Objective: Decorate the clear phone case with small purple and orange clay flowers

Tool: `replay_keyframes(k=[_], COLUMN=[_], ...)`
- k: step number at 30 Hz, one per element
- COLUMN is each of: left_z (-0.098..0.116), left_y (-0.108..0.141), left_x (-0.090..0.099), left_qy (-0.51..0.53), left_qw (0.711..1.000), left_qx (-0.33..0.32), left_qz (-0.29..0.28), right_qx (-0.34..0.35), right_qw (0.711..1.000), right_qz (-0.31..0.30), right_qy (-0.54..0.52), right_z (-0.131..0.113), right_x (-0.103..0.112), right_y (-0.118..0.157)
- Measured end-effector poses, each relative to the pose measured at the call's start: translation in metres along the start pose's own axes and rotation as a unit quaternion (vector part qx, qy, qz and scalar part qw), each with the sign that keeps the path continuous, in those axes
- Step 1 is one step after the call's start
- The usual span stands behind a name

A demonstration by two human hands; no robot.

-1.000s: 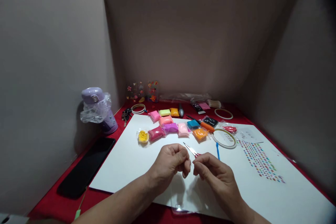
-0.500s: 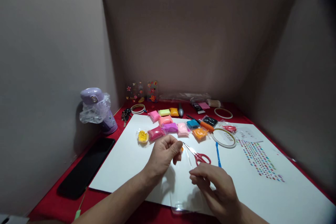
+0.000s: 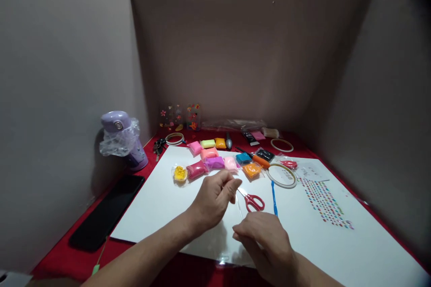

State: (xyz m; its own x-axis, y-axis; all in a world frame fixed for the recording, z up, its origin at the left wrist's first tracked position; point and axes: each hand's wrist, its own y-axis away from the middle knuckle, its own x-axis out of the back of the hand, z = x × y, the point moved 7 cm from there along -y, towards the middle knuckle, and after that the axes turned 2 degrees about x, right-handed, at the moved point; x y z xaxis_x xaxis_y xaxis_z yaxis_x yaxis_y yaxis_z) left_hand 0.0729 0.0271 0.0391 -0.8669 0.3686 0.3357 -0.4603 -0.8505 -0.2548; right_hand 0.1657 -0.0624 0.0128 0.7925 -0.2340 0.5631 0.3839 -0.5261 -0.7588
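My left hand point(image 3: 217, 195) is closed above the middle of the white board, thumb pressed to curled fingers; what it pinches is hidden. Lower and to the right, my right hand point(image 3: 266, 240) is closed too, its fingertips together over something I cannot make out. Below and between the hands is a clear plastic piece like a phone case point(image 3: 222, 258); its near edge catches the light, and I cannot tell whether either hand touches it. Red-handled scissors point(image 3: 255, 202) lie just beyond, blades partly behind my left hand. To their right rests a blue plastic tool point(image 3: 274, 199).
Several clay packets, including a magenta one point(image 3: 197, 170) and an orange one point(image 3: 252, 170), lie across the white board point(image 3: 151, 208). A hoop point(image 3: 282, 184) and gem stickers point(image 3: 325, 204) lie right. A black phone point(image 3: 107, 213) and purple bottle point(image 3: 136, 159) stand left.
My left hand has shifted slightly right and my right hand slightly left, bringing them closer together. An orange bit by my left fingertips is now out of sight. The view has turned slightly.
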Motion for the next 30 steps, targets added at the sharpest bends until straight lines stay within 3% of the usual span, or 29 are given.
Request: replay_keyframes(k=[4, 7, 13, 17, 22, 27, 30], left_z=[0.028, 0.04, 0.025, 0.008, 0.006, 0.016, 0.023], left_y=[-0.018, -0.044, -0.112, -0.14, -0.143, -0.117, -0.091], left_x=[-0.012, -0.036, -0.1, -0.126, -0.113, -0.076, -0.043], left_qy=[-0.096, -0.148, -0.257, -0.253, -0.227, -0.194, -0.155], left_qw=[0.994, 0.983, 0.958, 0.954, 0.962, 0.974, 0.983], left_qx=[-0.045, -0.078, -0.068, -0.047, -0.06, -0.079, -0.094], left_qz=[-0.039, -0.07, -0.107, -0.152, -0.137, -0.089, -0.034], right_qx=[0.063, 0.116, 0.144, 0.149, 0.137, 0.128, 0.126], right_qw=[0.998, 0.991, 0.984, 0.985, 0.989, 0.991, 0.991], right_qz=[-0.021, -0.043, -0.048, -0.009, 0.011, 0.01, 0.013], right_qy=[0.023, 0.043, 0.096, 0.081, 0.059, 0.048, 0.042], right_z=[-0.015, -0.03, -0.035, -0.03, -0.023, -0.02, -0.019], right_x=[0.001, -0.001, -0.002, 0.001, 0.003, 0.003, 0.004], right_y=[0.0, -0.003, -0.009, -0.007, -0.006, -0.004, -0.004])
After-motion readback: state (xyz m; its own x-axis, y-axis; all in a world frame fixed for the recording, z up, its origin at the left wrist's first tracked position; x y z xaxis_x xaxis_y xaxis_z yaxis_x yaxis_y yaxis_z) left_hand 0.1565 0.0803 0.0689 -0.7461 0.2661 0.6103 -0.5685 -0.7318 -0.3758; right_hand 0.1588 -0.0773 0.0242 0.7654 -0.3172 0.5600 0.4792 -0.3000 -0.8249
